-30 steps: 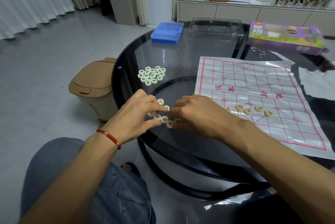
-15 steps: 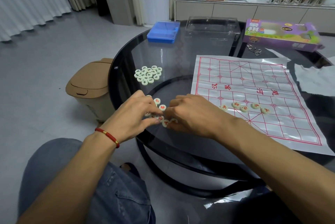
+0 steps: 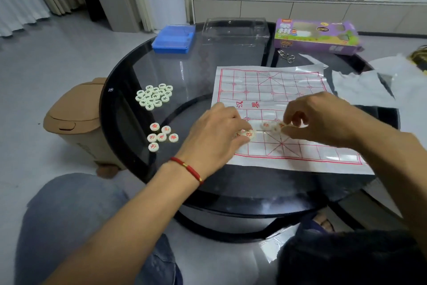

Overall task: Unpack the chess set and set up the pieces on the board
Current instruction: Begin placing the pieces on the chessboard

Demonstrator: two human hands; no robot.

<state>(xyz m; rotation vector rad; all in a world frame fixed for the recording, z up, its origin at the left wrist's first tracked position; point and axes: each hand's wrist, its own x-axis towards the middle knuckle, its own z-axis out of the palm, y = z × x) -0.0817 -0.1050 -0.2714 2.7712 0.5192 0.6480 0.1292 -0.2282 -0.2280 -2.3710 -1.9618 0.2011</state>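
Six red-marked pieces [image 3: 161,136] are left loose on the glass table [image 3: 129,72], at about nine o'clock from the left hand [image 3: 219,133] and well apart from it. A second, larger cluster, the dark-marked pieces [image 3: 154,96], is seen further out at about ten o'clock from that hand. The paper board [image 3: 272,90] is spread at the table's centre-right, its long edges running from nine to three o'clock.

Both hands are held over the board's near half. The left hand's fingers are curled down onto two or three red pieces near the board's left side; whether these are pinched or only pressed cannot be told, since the fingertips are hidden. A piece is pinched between the thumb and fingers of the right hand [image 3: 323,120], just at the top of the palace diagonals, with two more pieces [image 3: 270,126] lying between the hands.

The coming fetch is judged to fall to the left hand, which is plainly the nearer to both loose clusters; the right would have to be crossed over it. As the pieces are round discs, no axis need be matched.
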